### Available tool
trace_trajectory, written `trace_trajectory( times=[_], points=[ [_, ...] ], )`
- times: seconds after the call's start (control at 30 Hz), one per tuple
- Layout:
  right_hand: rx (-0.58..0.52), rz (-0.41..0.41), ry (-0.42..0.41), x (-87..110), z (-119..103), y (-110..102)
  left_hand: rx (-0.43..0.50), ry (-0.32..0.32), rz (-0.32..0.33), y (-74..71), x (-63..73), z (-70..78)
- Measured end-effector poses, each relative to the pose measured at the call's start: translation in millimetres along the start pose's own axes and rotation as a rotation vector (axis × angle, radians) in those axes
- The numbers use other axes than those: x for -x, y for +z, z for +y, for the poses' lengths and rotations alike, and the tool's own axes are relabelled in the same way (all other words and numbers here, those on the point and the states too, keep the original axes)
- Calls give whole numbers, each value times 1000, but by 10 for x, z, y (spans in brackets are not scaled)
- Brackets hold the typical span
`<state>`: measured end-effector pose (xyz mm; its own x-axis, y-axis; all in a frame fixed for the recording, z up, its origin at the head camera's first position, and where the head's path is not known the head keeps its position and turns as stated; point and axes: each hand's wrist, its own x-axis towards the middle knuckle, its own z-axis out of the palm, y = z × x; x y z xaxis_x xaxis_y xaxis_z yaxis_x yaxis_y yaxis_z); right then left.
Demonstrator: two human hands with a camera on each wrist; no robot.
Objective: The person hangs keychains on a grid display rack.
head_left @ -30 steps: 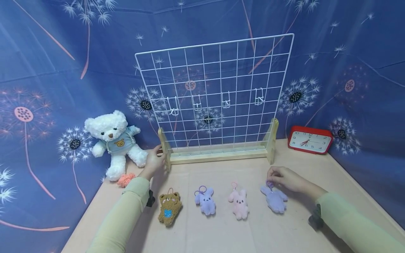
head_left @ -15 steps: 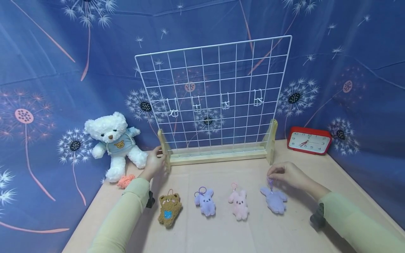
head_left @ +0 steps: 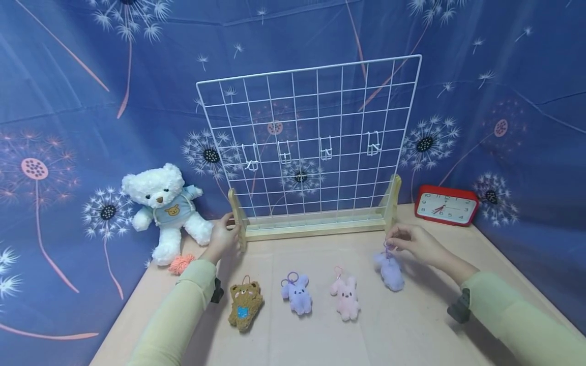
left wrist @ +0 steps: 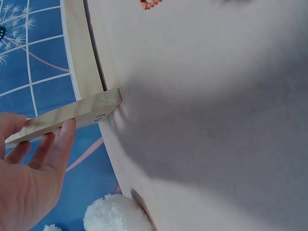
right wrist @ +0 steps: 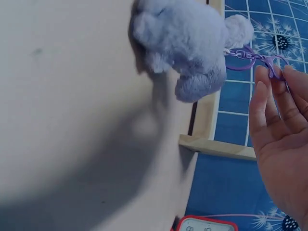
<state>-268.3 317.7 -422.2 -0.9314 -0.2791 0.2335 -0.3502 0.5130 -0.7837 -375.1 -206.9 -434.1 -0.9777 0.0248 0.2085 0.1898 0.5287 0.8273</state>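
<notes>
My right hand pinches the purple clasp of a lilac plush keychain, which dangles from it near the rack's right foot. In the right wrist view, the plush's shadow falls across the table behind it. At the left, my left hand grips the wooden side support of a white wire grid rack, thumb on one face and fingers on the other. On the table lie a brown bear keychain, a lilac bunny keychain and a pink bunny keychain.
Several white hooks hang in a row on the grid. A white teddy bear in a blue hoodie sits at the left, beside an orange yarn ball. A red clock stands at the back right. Blue dandelion cloth hangs behind.
My right hand has risen slightly, drawing the lilac plush keychain up and toward the rack; it now tilts and hangs. My left hand stays on the wooden support.
</notes>
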Motion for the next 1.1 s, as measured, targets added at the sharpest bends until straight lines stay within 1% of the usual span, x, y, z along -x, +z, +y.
trace_trajectory(
  times=[0.1, 0.17, 0.33, 0.53, 0.63, 0.73, 0.9, 1.1],
  points=[
    [9, 16, -39, -37, -45, -23, 6, 2, -2, 6, 1, -8],
    [29, 34, -46, -62, -79, -39, 4, 7, -1, 12, -2, -14],
    [98, 76, -32, -129, -170, -91, 5, 2, 6, 16, -11, -17],
    [171, 145, -80, -214, -282, -153, 9, -2, 13, 13, 4, -6],
    [169, 178, -96, -251, -335, -185, 16, 1, 14, 17, 9, -4],
    [161, 206, -94, -285, -386, -220, 16, 4, 11, 22, 14, -9],
    [136, 232, -89, -356, -487, -275, 5, 0, 19, 16, 15, 12],
    [138, 280, -113, -468, -622, -310, -4, -2, 22, 15, 18, 11]
  ],
)
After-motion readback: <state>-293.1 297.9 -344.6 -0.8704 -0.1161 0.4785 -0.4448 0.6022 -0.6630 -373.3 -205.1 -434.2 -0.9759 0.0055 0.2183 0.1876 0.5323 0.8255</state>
